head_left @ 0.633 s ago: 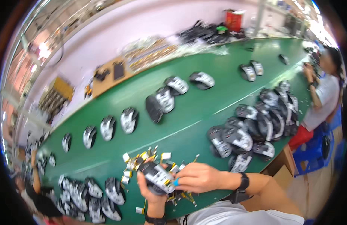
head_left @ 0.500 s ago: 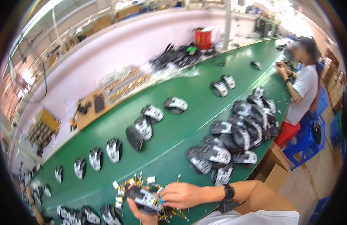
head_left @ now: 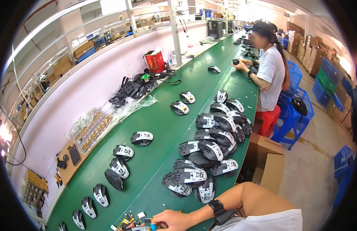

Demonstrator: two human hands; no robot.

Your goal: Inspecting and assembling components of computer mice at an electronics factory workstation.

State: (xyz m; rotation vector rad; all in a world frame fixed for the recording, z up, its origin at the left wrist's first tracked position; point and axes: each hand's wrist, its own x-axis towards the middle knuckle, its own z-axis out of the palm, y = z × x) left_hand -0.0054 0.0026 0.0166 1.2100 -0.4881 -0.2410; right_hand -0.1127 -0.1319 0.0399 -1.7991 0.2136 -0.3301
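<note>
At the bottom edge my right hand is bent over a black and silver-white computer mouse shell, fingers drawn together. Something bright blue shows at its fingertips; what they pinch, if anything, is hidden. Only a bit of my left hand shows beside the mouse, the rest cut off by the frame; it grips the mouse from the left. Around the mouse lie small battery packs with yellow wrapping and thin wires. A black strap device sits on my right wrist.
A heap of mouse shells covers the bench ahead. More stand in a loose row to the left. Open cardboard box at the right edge. Beyond, a co-worker sits beside blue stools.
The view has tilted up and swung right, so my hands and the held mouse sit lower and are partly cut off. My right hand stays at the mouse.
</note>
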